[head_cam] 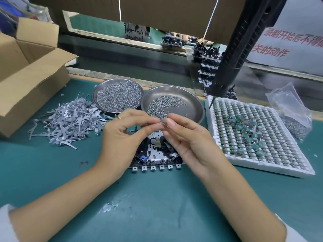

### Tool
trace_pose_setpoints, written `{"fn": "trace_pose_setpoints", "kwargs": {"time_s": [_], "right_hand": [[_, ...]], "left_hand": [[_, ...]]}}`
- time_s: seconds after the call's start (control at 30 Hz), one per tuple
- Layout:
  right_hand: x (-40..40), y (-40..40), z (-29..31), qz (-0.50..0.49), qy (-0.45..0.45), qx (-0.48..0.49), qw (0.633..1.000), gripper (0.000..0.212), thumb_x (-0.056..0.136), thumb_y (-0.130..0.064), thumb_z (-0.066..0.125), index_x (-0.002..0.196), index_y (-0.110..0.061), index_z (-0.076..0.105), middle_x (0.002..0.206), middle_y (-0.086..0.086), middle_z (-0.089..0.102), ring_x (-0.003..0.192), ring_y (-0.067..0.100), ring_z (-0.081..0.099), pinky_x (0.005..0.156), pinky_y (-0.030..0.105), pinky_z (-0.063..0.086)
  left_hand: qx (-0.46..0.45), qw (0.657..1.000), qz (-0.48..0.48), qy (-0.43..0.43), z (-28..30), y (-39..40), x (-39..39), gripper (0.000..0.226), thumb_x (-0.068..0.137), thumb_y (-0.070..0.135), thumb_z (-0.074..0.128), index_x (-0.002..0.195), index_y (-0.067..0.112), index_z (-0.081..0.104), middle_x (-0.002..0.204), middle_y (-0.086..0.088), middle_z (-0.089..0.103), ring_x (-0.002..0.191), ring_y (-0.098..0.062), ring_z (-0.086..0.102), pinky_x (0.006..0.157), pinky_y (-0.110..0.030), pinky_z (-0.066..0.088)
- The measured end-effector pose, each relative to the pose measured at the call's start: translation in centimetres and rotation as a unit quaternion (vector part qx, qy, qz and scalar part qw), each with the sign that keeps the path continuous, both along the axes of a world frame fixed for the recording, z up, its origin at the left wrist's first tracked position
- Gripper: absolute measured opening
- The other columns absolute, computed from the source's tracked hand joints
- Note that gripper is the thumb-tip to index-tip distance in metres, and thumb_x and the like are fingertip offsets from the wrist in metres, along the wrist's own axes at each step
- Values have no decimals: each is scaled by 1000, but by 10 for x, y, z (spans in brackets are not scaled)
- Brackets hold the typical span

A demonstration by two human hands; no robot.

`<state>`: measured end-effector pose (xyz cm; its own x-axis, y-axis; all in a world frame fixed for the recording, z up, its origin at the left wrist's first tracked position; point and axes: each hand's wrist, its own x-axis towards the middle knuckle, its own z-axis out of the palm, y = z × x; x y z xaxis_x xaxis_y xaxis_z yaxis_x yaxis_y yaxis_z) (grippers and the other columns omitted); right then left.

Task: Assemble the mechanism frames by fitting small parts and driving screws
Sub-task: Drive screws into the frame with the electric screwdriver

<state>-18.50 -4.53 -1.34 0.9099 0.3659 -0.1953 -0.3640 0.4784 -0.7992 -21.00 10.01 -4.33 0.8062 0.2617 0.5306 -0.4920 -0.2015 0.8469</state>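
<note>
A black and silver mechanism frame lies flat on the green mat, partly covered by both hands. My left hand and my right hand meet above it, fingertips pinching a tiny thin metal part between them. The part is too small to make out clearly. Two round steel dishes sit just behind the hands: the left dish is full of small screws, the right dish holds a thinner scatter of screws. A heap of grey stamped metal levers lies to the left.
A white foam tray of small green components stands at the right, with a clear plastic bag of parts behind it. An open cardboard box fills the left. A black electric screwdriver hangs over the tray's far corner. Stacked frames sit behind on the conveyor.
</note>
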Motion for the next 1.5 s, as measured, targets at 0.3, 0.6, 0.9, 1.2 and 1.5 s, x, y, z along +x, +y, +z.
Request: {"fn": "trace_pose_setpoints", "kwargs": {"time_s": [0.3,0.6,0.9,1.2,1.5], "right_hand": [[-4,4,-1,19,30,42,998,16,63,1,67,69,-10,77,81,10,74,73,13,71,64,16,54],[-6,4,2,20,42,53,997,16,61,2,66,66,-9,77,76,8,73,70,11,71,63,16,54],[-8,5,4,20,52,69,996,17,61,4,65,65,-8,77,76,10,73,71,12,71,62,16,54],[-7,4,3,26,38,57,997,16,61,2,67,67,-10,77,77,10,73,71,11,71,64,15,53],[-1,-10,7,69,6,-57,996,12,59,-6,73,70,-10,76,74,7,71,65,12,68,63,18,55]], "left_hand": [[-41,999,-8,3,-1,-1,0,20,66,17,75,83,28,75,79,14,66,76,-5,58,76,-18,46],[-37,999,-28,-4,-1,-1,1,22,67,17,75,83,32,76,80,14,67,78,-7,58,77,-19,45],[-55,998,-40,5,-1,-1,1,19,67,19,75,83,29,76,79,14,67,78,-7,57,72,-23,45],[-41,998,-43,-11,-2,-1,0,22,68,16,75,82,33,77,79,14,66,77,-6,56,69,-20,45],[120,989,11,-81,2,-3,-4,29,72,10,75,101,11,67,86,-1,66,81,-1,61,79,-13,45]]}}
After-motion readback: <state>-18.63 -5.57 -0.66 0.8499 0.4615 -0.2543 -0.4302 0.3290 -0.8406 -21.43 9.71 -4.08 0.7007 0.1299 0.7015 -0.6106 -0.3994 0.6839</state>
